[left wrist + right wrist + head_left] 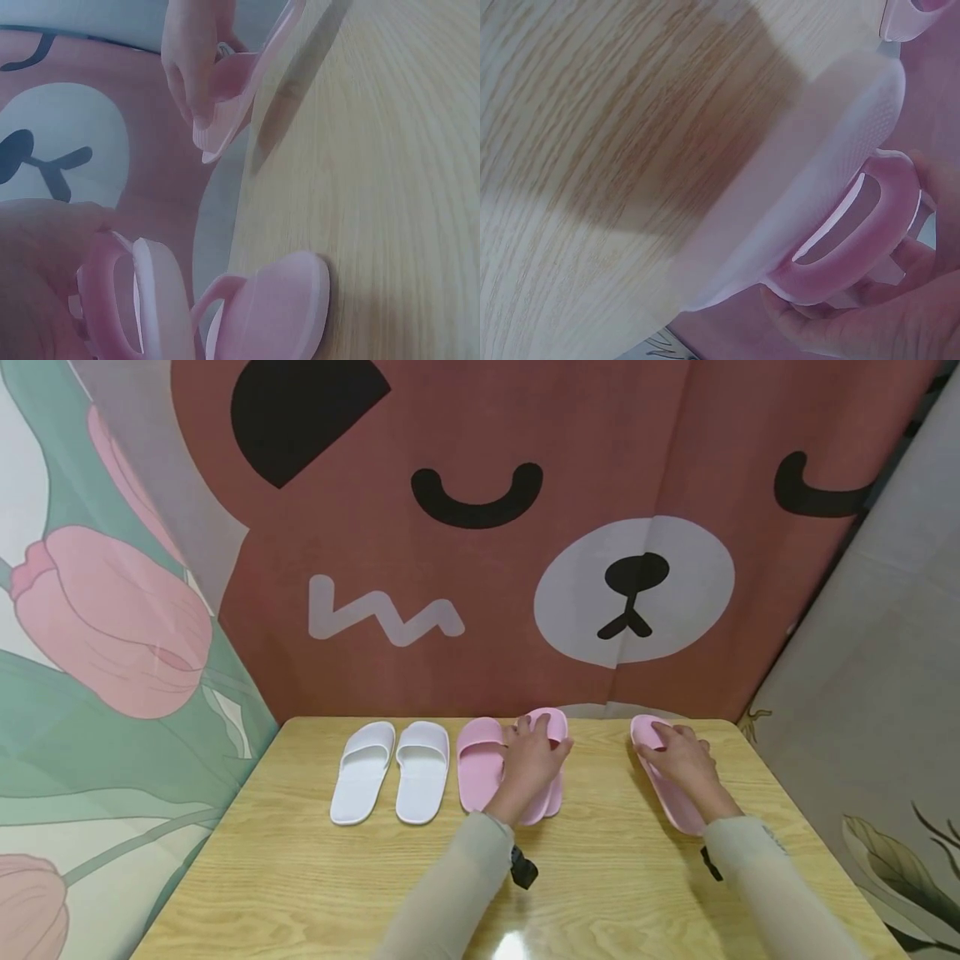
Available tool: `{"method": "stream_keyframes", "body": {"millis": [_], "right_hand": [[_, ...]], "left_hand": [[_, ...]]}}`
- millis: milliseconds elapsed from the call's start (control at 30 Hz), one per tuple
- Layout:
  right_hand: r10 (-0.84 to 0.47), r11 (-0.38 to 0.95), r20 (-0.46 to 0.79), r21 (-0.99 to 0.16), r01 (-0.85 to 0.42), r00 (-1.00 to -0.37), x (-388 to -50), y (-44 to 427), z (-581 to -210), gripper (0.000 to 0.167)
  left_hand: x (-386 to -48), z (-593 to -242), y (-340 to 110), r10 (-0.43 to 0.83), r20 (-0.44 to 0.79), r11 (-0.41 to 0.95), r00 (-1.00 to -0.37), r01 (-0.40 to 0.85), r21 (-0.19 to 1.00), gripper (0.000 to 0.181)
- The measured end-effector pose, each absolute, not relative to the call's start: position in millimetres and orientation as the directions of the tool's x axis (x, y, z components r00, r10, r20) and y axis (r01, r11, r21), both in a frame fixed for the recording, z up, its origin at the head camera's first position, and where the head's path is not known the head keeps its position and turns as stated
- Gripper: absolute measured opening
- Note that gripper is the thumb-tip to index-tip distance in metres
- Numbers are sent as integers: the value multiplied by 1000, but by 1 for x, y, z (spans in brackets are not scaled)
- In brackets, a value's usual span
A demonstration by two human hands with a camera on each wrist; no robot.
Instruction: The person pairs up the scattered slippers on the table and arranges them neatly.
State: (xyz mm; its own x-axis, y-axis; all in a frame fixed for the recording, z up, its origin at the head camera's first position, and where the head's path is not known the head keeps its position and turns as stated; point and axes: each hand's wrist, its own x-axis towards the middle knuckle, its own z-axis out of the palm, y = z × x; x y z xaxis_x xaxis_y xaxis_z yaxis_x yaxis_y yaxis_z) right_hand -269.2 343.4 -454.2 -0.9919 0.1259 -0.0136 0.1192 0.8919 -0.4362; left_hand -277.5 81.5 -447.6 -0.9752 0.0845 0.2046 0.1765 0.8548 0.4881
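Observation:
My left hand (529, 762) grips a pink slipper (166, 300) by its strap. In the left wrist view that slipper is tilted, beside another pink slipper (277, 311) on the table. From the head view the two overlap, partly hidden by the hand. To their left lies one more pink slipper (477, 768), flat, toe toward the back. Further right, my right hand (684, 760) holds a pink slipper (802, 180) by the strap, fingers and thumb around it. A shadow shows beneath this slipper, which tilts above the wood in both wrist views.
A pair of white slippers, one left (362, 785) and one right (422, 785), lies on the wooden table (300, 877) left of the pink ones. Behind the table's back edge hangs a bear-printed curtain (480, 560). Printed cloths flank both sides.

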Motion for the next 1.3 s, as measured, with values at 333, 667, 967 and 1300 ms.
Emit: {"method": "stream_keyframes", "body": {"millis": [333, 667, 967, 1300], "right_hand": [[128, 890, -19, -440, 123, -992, -271, 343, -455, 82], [132, 890, -28, -437, 131, -991, -272, 345, -460, 81], [130, 887, -22, -445, 126, -991, -274, 346, -460, 82], [139, 887, -35, -440, 140, -990, -276, 346, -461, 81]], "left_hand": [[-275, -451, 97, 75, 213, 873, -974, 168, 459, 64], [-276, -453, 114, 87, 178, 878, -980, 160, 452, 69], [-279, -456, 124, 91, 181, 870, -979, 167, 465, 69], [-279, -461, 138, 85, 177, 870, -981, 160, 466, 69]]}}
